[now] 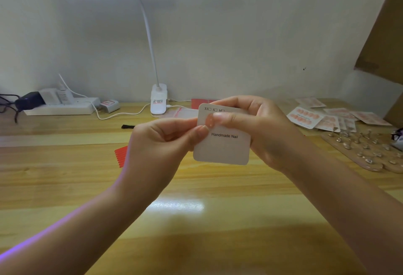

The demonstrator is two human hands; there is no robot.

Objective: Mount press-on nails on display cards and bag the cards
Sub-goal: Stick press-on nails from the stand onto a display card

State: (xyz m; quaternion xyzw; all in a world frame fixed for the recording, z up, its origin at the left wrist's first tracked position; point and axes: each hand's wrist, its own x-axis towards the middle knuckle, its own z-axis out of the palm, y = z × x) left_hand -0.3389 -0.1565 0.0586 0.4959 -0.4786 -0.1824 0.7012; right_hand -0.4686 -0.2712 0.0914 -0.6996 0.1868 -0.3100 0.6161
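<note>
A: How far along is the work judged to be?

B: Partly done. One white card [222, 144], printed "Handmade Nail", is held up above the wooden table [196, 220], about level with its far edge. It is pinched at its left edge by the left hand [165, 141] and gripped along its upper right side by the right hand [250, 126]. A single pink nail [209, 120] is being pressed onto the upper left of the card under the right thumb. So this card is only just begun.

A: And what is already finished?

B: A spread of cards with pink nails [305, 117] is laid at the far right of the table. At least five can be made out, but they overlap, so an exact count cannot be given. Whether they are bagged cannot be told.

A: What is left?

B: The remaining spots on the held card are bare. On the wooden board [366, 154] at the right, many small stands are seen, too many and too small to be counted surely. Clear bags [185, 112] are lying behind the card, near the one lamp [158, 100]. Bagging of this card is judged still to come.
</note>
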